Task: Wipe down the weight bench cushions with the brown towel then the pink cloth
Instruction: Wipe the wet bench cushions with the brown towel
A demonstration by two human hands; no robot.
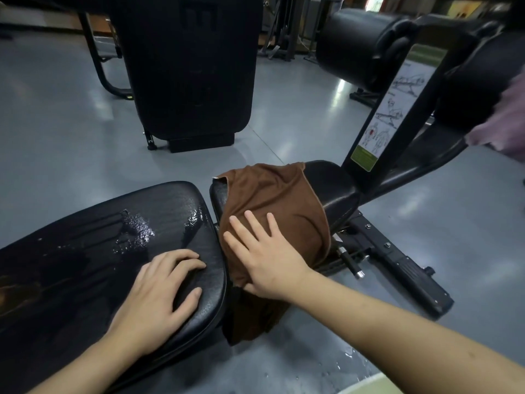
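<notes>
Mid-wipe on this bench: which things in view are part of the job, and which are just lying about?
Part of the job:
- brown towel, pressed flat by the right hand
- wet black padded back cushion, left hand resting on it
- smaller black seat cushion under the towel
- pink cloth at the right edge

Lying about:
- black upright machine pad
- black roller pad
- exercise diagram placard

The rust-brown terry towel (272,203) covered most of the small black vinyl seat cushion (335,186) beneath the right hand (264,260), so that pad's near surface was hidden, and the towel's lower end hung out of sight behind the long black vinyl back cushion (113,251) under the left hand (162,285). Far beyond the right hand, a blurred pale pink cloth (502,120) was cut off by the right edge. The white instruction placard (389,109) bore figures too small to read.
</notes>
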